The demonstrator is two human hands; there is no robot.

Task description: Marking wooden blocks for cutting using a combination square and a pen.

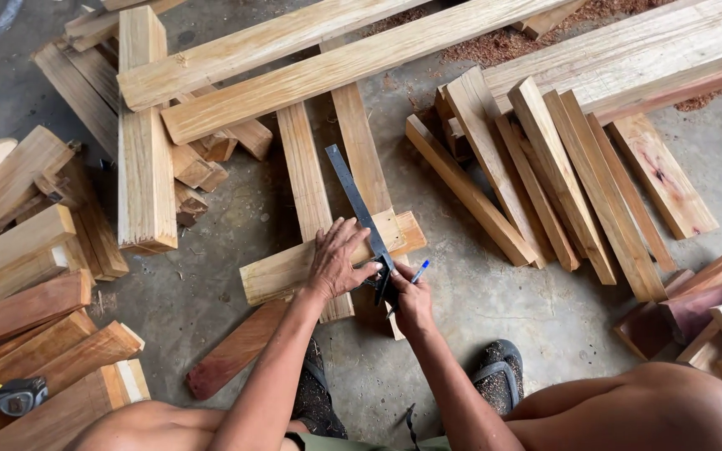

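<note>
I squat over a short pale wooden piece [282, 269] that lies crosswise on two longer slats [302, 171] on the concrete floor. My left hand [338, 259] presses flat on this piece and on a dark metal try square [354, 199], whose blade runs up and to the left across the wood. My right hand [412, 302] holds a blue pen [419, 271] just right of the square's handle, tip near the wood's near edge. Both my feet in dark sandals [499, 367] rest on the floor below.
Stacks of cut boards lie at the left [27, 276] and right [545, 167]. Long planks [336, 63] cross the top. A reddish board [236, 347] lies by my left knee. A tape measure [17, 397] sits on boards at bottom left. Sawdust lies at top right.
</note>
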